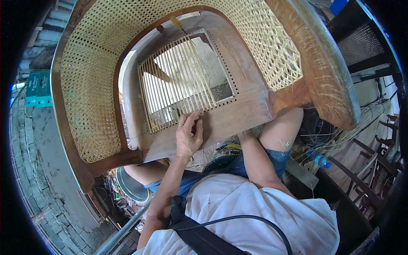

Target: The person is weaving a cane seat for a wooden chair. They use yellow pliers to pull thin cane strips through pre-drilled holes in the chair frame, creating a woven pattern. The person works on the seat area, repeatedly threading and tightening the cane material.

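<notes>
A wooden armchair frame (238,111) rests across my lap, its curved back and sides filled with woven cane (91,106). Parallel cane strands (172,80) run across the seat opening from back to front; small holes line the opening's right edge. My left hand (190,132) lies on the seat's front rail by the strand ends, fingers curled; whatever is between them is too small to make out. My right forearm (260,163) goes under the front rail, and the seat hides the right hand. A yellow-handled pointed tool (176,23) stands at the seat's back rail.
Below the chair at left is a metal basin (132,187). Green crates (38,89) stand farther left. At right are loose cane strands (361,119), a plastic bottle (321,160) and dark wooden chair parts (357,180). A black chair with a cane panel (361,46) stands at far right.
</notes>
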{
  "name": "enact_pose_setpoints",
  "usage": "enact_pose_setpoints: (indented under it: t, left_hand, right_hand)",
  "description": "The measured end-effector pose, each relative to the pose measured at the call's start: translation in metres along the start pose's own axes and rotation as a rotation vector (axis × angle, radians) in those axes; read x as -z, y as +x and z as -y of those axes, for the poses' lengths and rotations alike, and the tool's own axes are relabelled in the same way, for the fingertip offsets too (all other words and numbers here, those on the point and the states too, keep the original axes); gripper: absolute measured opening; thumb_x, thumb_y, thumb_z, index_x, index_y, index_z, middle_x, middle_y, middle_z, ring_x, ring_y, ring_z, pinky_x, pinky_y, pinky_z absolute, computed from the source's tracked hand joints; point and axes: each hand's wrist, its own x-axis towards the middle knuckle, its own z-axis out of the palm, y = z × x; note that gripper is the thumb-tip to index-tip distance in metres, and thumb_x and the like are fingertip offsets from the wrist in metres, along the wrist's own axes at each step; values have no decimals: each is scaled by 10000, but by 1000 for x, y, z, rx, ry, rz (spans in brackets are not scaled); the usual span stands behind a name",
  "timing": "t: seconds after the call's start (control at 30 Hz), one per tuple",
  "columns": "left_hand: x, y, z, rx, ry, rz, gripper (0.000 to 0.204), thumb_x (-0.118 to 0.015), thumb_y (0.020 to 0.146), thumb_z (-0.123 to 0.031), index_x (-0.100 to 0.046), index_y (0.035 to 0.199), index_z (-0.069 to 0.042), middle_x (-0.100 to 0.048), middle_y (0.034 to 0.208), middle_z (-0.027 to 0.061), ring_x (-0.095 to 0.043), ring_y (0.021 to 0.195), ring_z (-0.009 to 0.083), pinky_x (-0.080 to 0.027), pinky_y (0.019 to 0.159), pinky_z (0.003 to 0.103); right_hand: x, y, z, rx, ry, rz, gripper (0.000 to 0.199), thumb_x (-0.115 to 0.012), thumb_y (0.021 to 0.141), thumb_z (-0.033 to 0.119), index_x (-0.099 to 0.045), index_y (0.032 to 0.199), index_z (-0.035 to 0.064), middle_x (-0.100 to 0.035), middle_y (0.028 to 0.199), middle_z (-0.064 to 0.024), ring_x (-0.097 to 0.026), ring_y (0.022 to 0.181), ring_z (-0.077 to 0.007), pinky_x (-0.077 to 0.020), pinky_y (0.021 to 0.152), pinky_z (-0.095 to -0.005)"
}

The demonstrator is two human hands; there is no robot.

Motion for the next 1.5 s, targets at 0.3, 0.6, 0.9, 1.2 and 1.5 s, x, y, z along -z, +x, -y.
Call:
enact_pose_setpoints:
  t: [0.3,0.6,0.9,1.2,1.5]
  left_hand:
    - [-4,-1,8,-20,1,5,270,-595,838,5,-626,1097,-65,-591,921,104,-573,673,167,-484,582,272]
    - [-8,8,3,-63,33,36,254,-591,841,-5,-621,1089,-49,-586,901,106,-571,683,180,-484,610,283]
    - [-14,14,-3,-104,11,62,252,-589,853,-16,-624,1099,-57,-575,875,103,-558,713,191,-474,623,282]
    - [-14,13,-3,-94,40,60,241,-590,844,-14,-627,1080,-47,-583,851,103,-560,723,213,-472,650,301]
    - [-15,15,-3,-125,33,53,253,-587,840,-8,-626,1086,-52,-585,850,104,-565,720,216,-470,650,303]
  right_hand:
    - [-11,3,2,6,5,18,468,-419,932,431,-524,1138,25,-596,992,-123,-579,868,-253,-463,777,-428]
    - [-18,3,8,17,23,35,488,-411,934,442,-517,1156,21,-595,1014,-129,-581,888,-257,-465,793,-431]
    - [-24,4,10,18,31,56,508,-404,936,454,-509,1175,18,-594,1036,-134,-583,907,-260,-467,809,-433]
    - [-26,2,8,4,29,76,528,-397,938,465,-501,1193,14,-594,1057,-140,-585,927,-263,-470,825,-436]
    - [-27,-1,9,-1,24,97,548,-390,940,476,-493,1211,11,-593,1079,-145,-587,946,-266,-472,841,-439]
